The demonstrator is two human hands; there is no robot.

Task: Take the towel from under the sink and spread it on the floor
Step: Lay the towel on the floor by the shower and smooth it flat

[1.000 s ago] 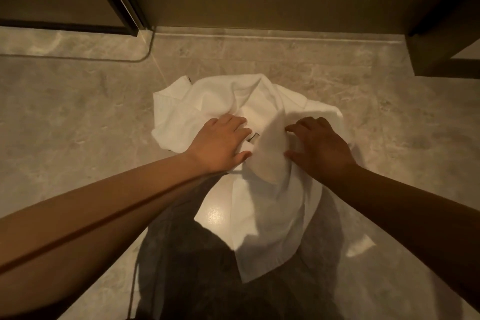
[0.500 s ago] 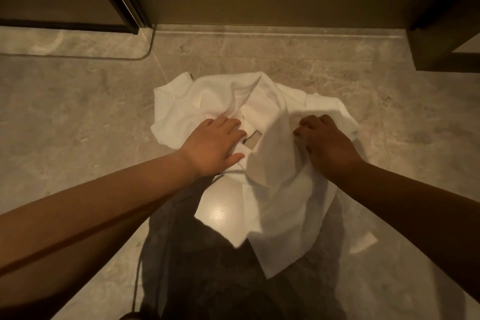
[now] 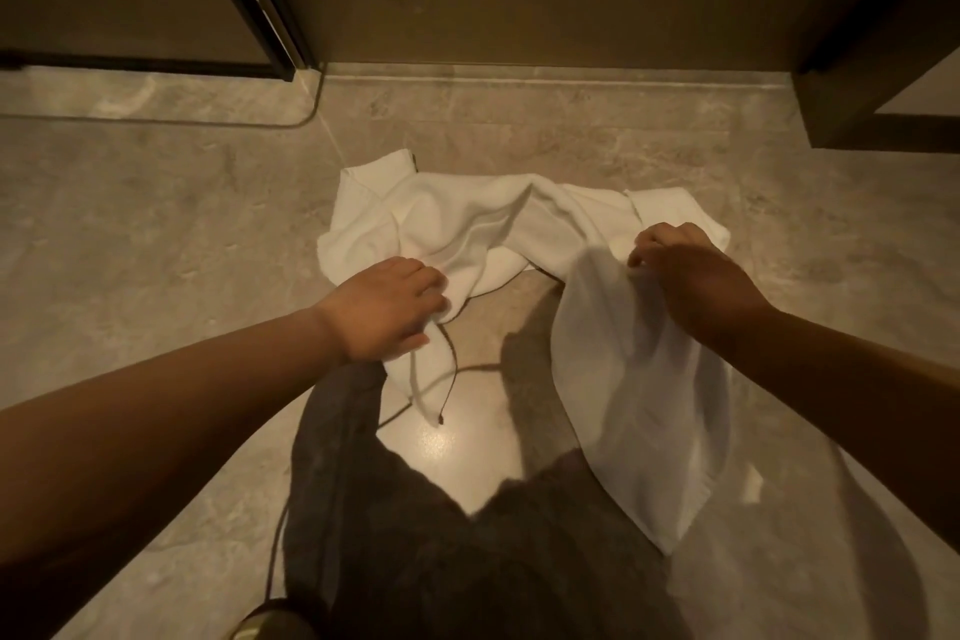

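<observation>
The white towel (image 3: 467,229) lies bunched on the marble floor (image 3: 156,224), its long axis crosswise. The left hand (image 3: 384,309) pinches its near-left edge; the right hand (image 3: 691,276) grips its right side, a flap hanging. A dark cabinet (image 3: 872,68) stands beyond it to the right.

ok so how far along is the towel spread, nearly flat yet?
Done: the white towel is out and on the tile floor. In hand: the left hand and right hand each grip an edge, held apart, with bare floor showing between them. Left: not flat yet. The far part is bunched in folds and the right-hand section hangs lifted, so it needs pulling out and laying down.
</observation>
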